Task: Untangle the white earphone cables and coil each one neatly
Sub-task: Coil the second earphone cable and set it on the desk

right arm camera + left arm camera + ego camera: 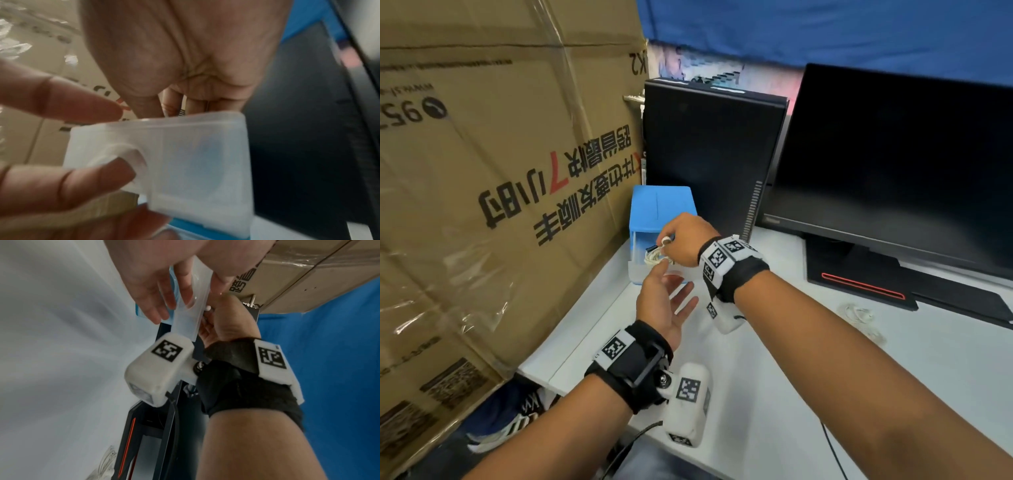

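A: What do we have in the translucent drawer (pixel 654 270) pulled out of the blue box (pixel 662 209)?
B: A white earphone cable bundle (pixel 654 256) lies inside it. Our right hand (pixel 686 240) reaches over the drawer, fingers curled, pinching that bundle.
A: And our left hand (pixel 664 305)?
B: Released, fingers straight, at the drawer's front wall.
A: Another cable?
B: A second white earphone cable (pixel 861 317) lies loose on the white desk (pixel 808 359), well right of the drawer, near the monitor base (pixel 859 274).
A: Room around the drawer?
B: A cardboard box (pixel 500 188) stands just left; a black computer case (pixel 709 150) behind. The desk's near edge lies below our wrists.
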Demonstrator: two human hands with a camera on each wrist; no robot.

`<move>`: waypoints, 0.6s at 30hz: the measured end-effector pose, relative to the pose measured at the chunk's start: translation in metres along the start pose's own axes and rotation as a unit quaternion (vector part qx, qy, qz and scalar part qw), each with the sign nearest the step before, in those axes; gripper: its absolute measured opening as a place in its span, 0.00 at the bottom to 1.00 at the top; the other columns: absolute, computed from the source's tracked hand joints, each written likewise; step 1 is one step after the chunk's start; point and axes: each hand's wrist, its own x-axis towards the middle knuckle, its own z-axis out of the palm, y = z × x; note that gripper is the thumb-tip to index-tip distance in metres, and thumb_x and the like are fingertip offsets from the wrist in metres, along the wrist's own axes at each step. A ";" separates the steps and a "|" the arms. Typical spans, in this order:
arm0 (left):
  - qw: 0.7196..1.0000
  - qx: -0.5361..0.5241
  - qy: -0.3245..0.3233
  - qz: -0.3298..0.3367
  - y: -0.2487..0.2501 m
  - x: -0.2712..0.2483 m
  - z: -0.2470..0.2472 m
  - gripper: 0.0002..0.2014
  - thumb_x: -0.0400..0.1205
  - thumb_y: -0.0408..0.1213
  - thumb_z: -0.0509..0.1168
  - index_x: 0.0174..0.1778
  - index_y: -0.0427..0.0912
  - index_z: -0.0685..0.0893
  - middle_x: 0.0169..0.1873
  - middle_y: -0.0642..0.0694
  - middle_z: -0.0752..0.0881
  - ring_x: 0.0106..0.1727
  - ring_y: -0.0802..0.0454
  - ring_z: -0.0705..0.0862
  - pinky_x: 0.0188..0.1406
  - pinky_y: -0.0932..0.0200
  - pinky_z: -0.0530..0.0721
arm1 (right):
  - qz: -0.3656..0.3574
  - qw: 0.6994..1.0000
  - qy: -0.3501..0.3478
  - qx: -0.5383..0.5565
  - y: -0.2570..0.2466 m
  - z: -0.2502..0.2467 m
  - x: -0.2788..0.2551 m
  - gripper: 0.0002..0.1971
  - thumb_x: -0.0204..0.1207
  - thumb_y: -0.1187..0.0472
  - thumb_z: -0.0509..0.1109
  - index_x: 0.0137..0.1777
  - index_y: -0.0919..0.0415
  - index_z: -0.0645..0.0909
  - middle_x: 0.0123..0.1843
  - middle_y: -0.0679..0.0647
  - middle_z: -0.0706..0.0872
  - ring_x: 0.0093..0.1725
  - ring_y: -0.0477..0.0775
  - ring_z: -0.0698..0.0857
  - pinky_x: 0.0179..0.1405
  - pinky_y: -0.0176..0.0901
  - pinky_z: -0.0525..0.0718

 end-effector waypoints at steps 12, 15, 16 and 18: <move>1.000 0.002 0.017 0.019 0.009 0.000 -0.003 0.22 0.82 0.53 0.63 0.66 0.43 0.84 0.52 0.43 0.88 0.58 0.46 0.88 0.46 0.53 0.86 | -0.102 0.990 0.020 -0.097 0.010 -0.009 -0.017 0.13 0.79 0.61 0.64 0.52 0.50 0.91 0.55 0.49 0.90 0.53 0.54 0.86 0.54 0.51 0.87; 1.000 -0.006 0.004 0.026 0.010 0.003 -0.004 0.20 0.84 0.50 0.62 0.66 0.42 0.84 0.54 0.44 0.89 0.58 0.48 0.88 0.51 0.54 0.85 | -0.098 0.988 -0.004 -0.121 0.013 -0.009 -0.021 0.16 0.80 0.57 0.60 0.51 0.55 0.90 0.52 0.54 0.91 0.50 0.57 0.87 0.51 0.54 0.88; 1.000 -0.003 0.000 0.027 0.011 0.003 -0.004 0.20 0.84 0.50 0.63 0.66 0.42 0.84 0.53 0.44 0.89 0.58 0.48 0.88 0.53 0.55 0.85 | -0.097 0.988 -0.010 -0.121 0.014 -0.008 -0.023 0.16 0.81 0.55 0.59 0.52 0.56 0.90 0.52 0.55 0.91 0.50 0.57 0.87 0.52 0.54 0.87; 1.000 0.013 -0.003 0.028 0.012 0.006 -0.002 0.19 0.83 0.49 0.65 0.66 0.43 0.84 0.56 0.44 0.89 0.59 0.47 0.87 0.54 0.54 0.85 | -0.100 0.991 0.001 -0.093 0.020 -0.007 -0.027 0.16 0.84 0.54 0.58 0.56 0.55 0.88 0.55 0.54 0.90 0.53 0.57 0.87 0.54 0.53 0.86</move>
